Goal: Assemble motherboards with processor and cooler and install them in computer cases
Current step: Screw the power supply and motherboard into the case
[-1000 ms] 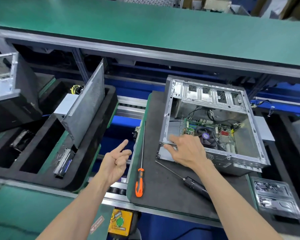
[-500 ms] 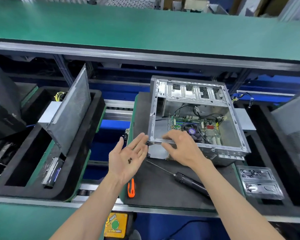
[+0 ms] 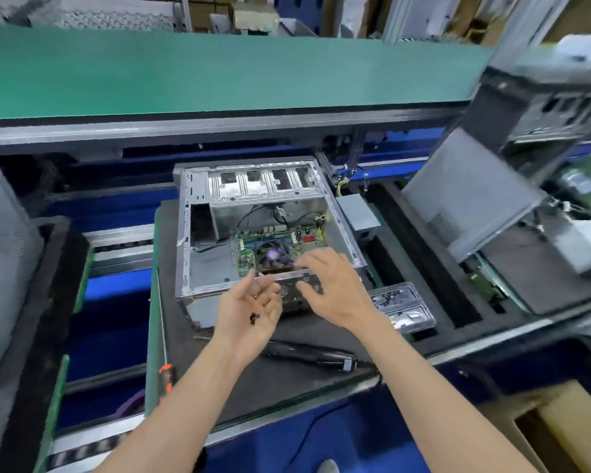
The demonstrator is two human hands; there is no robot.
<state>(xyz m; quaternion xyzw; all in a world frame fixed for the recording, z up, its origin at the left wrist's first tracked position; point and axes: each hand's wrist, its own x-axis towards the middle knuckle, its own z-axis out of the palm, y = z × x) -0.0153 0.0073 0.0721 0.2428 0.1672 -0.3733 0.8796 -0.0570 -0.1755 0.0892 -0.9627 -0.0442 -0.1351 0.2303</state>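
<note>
An open silver computer case (image 3: 198, 254) lies on a black mat, its green motherboard (image 3: 297, 237) and a black cooler fan (image 3: 272, 256) inside at the near right. My left hand (image 3: 249, 314) is held palm up in front of the case, fingers relaxed, with small black screws (image 3: 254, 317) lying in the palm. My right hand (image 3: 325, 288) hovers over the case's near edge, fingers spread and slightly bent, holding nothing I can see.
A black electric screwdriver (image 3: 307, 355) lies on the black mat (image 3: 181, 353) near me; an orange-handled screwdriver (image 3: 165, 377) lies at its left edge. A clear plastic parts tray (image 3: 401, 305) sits right of the case. Other cases and panels stand in black foam trays either side.
The view swung right, so the case now sits at centre. My right hand slid right along the case's near edge. My left hand stayed palm up with the screws, closer to the right hand.
</note>
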